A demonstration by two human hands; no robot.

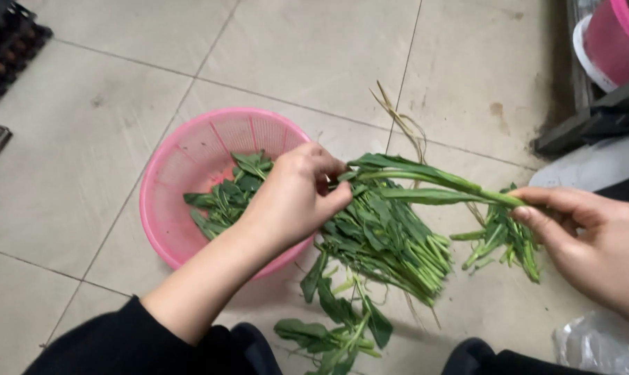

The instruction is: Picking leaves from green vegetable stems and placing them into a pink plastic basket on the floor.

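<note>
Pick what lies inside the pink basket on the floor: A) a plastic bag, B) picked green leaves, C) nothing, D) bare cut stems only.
B: the pink basket holds a small heap of loose green leaves, beside the left hand.

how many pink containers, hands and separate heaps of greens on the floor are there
pink containers: 2, the pink colander and a pink tub at top right
hands: 2, left hand and right hand, both gripping one leafy stalk
heaps of greens on the floor tiles: 3, at
total: 7
</note>
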